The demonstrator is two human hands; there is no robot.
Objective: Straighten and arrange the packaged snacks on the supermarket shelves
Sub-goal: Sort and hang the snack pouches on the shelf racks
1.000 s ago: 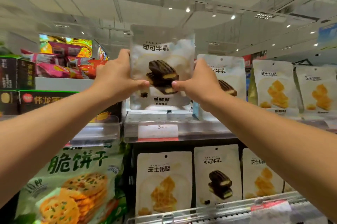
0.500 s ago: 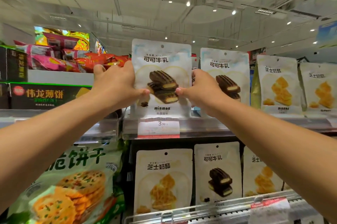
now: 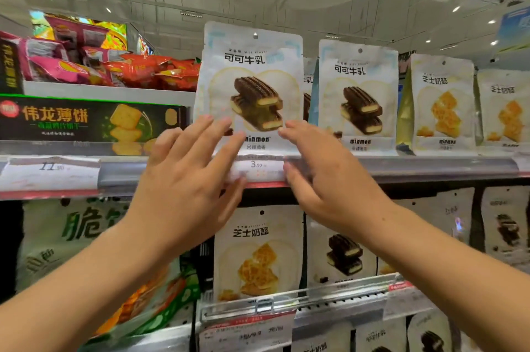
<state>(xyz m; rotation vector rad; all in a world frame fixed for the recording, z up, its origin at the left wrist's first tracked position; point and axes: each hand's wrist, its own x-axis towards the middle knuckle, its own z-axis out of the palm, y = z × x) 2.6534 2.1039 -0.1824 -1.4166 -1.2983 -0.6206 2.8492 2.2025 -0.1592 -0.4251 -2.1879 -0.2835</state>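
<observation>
A white pouch of chocolate milk snacks [image 3: 252,73] stands upright at the front of the upper shelf [image 3: 430,166], above a 3.90 price tag. My left hand [image 3: 189,176] hovers just below and left of it, fingers spread, holding nothing. Just below and right of the pouch is my right hand [image 3: 321,176], also with fingers apart and empty. A second pouch of the same kind [image 3: 358,96] stands to its right, then cheese-flavour pouches [image 3: 443,102].
A dark green cracker box [image 3: 86,119] sits left on the same shelf, with red and pink packets [image 3: 114,68] above it. On the lower shelf stand cheese [image 3: 255,254] and chocolate [image 3: 342,254] pouches. A large green cracker bag [image 3: 86,240] fills the lower left.
Both hands let go of the chocolate pouch, which now stands on the shelf, and drew back down toward me with fingers spread. The view has tilted slightly downward.
</observation>
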